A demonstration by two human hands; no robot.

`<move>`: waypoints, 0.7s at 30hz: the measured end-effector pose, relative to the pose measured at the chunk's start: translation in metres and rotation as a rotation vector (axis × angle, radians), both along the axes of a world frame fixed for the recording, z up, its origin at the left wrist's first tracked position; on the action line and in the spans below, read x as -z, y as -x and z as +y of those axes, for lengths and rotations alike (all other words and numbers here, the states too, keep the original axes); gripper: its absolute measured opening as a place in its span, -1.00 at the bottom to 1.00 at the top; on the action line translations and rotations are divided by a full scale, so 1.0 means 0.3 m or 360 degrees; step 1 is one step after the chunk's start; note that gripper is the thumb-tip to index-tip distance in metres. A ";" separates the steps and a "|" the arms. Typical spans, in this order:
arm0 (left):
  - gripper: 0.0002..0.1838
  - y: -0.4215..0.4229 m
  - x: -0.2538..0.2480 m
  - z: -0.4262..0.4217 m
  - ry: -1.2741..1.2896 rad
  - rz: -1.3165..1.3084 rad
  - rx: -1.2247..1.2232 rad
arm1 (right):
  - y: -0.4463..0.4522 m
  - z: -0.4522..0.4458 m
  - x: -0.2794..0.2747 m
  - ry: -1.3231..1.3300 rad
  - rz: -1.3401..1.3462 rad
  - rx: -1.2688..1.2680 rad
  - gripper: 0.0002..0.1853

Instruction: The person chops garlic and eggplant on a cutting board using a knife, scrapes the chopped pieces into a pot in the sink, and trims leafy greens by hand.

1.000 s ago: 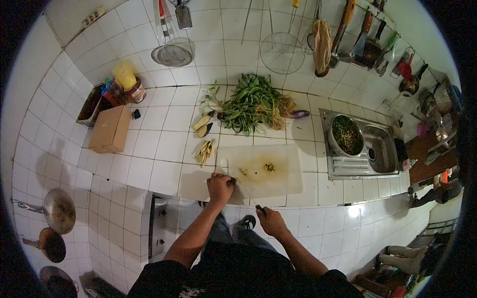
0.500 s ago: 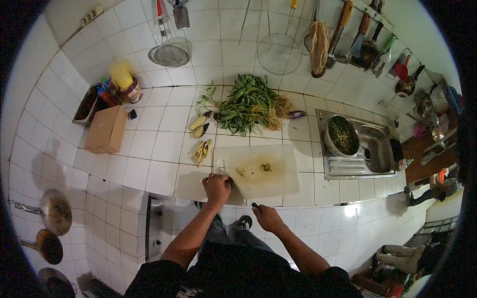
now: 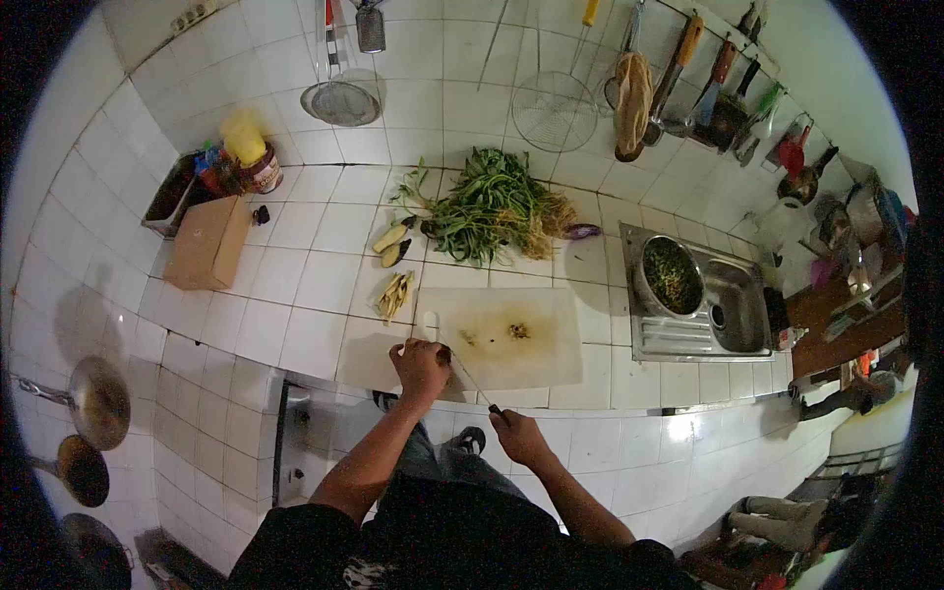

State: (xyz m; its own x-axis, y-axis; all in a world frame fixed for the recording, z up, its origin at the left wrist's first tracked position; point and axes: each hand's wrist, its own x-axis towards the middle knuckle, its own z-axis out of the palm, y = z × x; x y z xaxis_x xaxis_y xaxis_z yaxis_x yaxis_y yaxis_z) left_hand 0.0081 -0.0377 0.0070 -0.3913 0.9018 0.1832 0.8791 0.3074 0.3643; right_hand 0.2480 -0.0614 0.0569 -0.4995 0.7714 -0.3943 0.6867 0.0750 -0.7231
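Note:
My right hand [image 3: 519,438] is closed around the dark handle of a knife [image 3: 475,382]. Its thin blade slants up and left toward my left fingers, over the near left part of a white cutting board [image 3: 553,359]. My left hand [image 3: 421,370] is closed at the board's left edge, beside the blade tip. Something small and dark shows at its fingertips, too small to name. Small chopped bits [image 3: 518,331] lie on the stained middle of the board. Pale yellowish strips [image 3: 395,296] sit on the tiles behind my left hand.
Leafy greens with roots [image 3: 492,211] lie at the back, near partly peeled eggplants [image 3: 393,244] and a purple eggplant [image 3: 582,231]. A bowl of chopped greens [image 3: 672,277] stands on the steel sink [image 3: 730,339]. A cardboard box [image 3: 208,244] is at left; strainers [image 3: 341,102] hang above.
The whole view has shifted slightly. Both hands keep nearly the same place at the board; the dark thing at my left fingertips shows more clearly now.

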 end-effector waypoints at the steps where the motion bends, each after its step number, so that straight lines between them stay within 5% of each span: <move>1: -0.80 0.001 0.006 0.000 -0.0008 -0.0011 -0.0008 | -0.001 -0.004 -0.001 -0.0008 -0.0011 -0.0008 -0.50; 21: -0.79 0.076 -0.032 0.090 0.0527 -0.0025 0.0096 | 0.041 0.055 0.005 -0.0155 -0.0179 -0.0115 -0.46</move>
